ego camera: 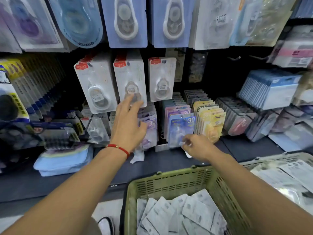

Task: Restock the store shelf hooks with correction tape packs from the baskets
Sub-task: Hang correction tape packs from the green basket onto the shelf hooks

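My left hand (129, 122), with a red string at the wrist, reaches to the shelf with fingers spread, touching the purple correction tape packs (149, 131) and the bottom of a white hanging pack (131, 82). My right hand (196, 146) pinches the lower edge of the front blue correction tape pack (181, 131) in a row on a hook. A yellow row (211, 121) hangs just to the right. Below, a green basket (169, 182) holds several white-backed packs (177, 214).
A second basket (271, 161) with packs sits at the right. White packs (96, 85) hang in rows above; bigger blue ones (125, 21) hang higher. A stack of blue pouches (62, 160) lies on the dark shelf at left. Two bare hooks (235, 58) show at upper right.
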`<state>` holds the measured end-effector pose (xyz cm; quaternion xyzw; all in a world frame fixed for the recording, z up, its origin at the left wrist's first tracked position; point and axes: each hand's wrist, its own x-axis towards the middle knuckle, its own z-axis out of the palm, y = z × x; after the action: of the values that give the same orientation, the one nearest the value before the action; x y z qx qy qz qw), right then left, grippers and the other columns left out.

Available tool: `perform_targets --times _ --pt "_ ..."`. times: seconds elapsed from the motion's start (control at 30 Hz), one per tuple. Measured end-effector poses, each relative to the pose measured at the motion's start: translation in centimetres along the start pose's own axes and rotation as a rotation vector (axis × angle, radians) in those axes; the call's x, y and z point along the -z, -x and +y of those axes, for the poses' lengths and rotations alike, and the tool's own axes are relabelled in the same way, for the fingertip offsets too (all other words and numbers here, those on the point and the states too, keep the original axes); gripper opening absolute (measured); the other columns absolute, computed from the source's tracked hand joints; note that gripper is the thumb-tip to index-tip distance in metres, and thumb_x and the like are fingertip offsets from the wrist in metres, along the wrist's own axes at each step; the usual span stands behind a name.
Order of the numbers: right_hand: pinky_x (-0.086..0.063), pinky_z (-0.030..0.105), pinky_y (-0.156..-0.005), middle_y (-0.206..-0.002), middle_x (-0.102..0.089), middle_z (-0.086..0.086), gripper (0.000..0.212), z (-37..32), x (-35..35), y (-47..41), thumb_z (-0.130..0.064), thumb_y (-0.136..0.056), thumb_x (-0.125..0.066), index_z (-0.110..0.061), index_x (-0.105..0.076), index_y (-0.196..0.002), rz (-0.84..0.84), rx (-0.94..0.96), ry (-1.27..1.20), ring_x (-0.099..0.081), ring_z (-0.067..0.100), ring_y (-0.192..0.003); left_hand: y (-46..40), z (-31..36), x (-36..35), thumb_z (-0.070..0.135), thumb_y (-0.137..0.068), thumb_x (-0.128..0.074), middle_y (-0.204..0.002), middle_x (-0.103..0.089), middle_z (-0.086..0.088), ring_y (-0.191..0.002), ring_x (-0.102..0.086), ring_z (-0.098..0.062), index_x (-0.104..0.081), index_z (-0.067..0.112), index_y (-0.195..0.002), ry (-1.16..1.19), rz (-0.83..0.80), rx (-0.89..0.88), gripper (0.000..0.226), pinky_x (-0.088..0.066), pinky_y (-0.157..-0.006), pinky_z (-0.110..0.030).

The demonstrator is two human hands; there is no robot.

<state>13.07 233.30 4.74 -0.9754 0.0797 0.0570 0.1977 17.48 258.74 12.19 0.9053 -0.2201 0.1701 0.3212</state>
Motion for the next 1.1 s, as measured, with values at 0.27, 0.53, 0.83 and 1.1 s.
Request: perform_targets --times 0.27,0.53,0.83,1.1 --pt "-0.047 0.041 -0.107 -0.150 -0.052 0.014 0.044 11.8 -14.8 6.2 -0.035 -0.103 -0.057 -0.012 -0.053 -0.141 -0.428 -0.122 0.299 -0.052 0.035 -0.135 8.0 -1.8 -2.8 0.010 -0.085 -0.068 -0.156 -0.045 -0.013 -0.144 -0.041 -0.037 -0.057 0.014 -0.144 -0.294 -0.559 -0.294 0.060 -0.041 -0.113 -0.052" --pt "-0.027 0.054 -0.125 -0.175 0.007 0.010 0.097 15.6 -23.5 10.6 -0.021 -0.102 -0.065 -0.018 0.007 -0.167 -0.579 -0.172 0.424 -0.004 0.040 -0.160 17.8 -4.6 -8.4 0.022 -0.095 -0.055 -0.157 -0.042 0.007 -0.146 -0.034 -0.018 -0.048 0.031 -0.151 -0.401 -0.896 -0.138 0.057 -0.037 -0.116 -0.038" --pt "-0.035 0.033 -0.065 -0.091 -0.070 0.016 0.020 13.1 -14.6 8.2 -0.017 -0.101 -0.058 -0.005 -0.070 -0.111 -0.168 -0.011 -0.057 -0.064 0.036 -0.086 17.1 -3.7 -11.9 0.025 -0.096 -0.063 -0.149 -0.050 -0.005 -0.140 -0.040 -0.025 -0.043 0.020 -0.153 -0.234 -0.865 -0.104 0.060 -0.035 -0.113 -0.035" --pt "-0.050 0.016 -0.064 -0.080 -0.072 0.002 0.006 2.3 -11.7 6.0 -0.018 -0.093 -0.079 -0.014 -0.074 -0.093 -0.268 0.211 -0.595 -0.062 0.004 -0.070 13.4 -3.9 -9.1 0.049 -0.092 -0.069 -0.140 -0.063 -0.009 -0.121 -0.061 -0.041 -0.032 0.049 -0.152 -0.391 -0.778 -0.067 0.071 -0.051 -0.090 -0.046"
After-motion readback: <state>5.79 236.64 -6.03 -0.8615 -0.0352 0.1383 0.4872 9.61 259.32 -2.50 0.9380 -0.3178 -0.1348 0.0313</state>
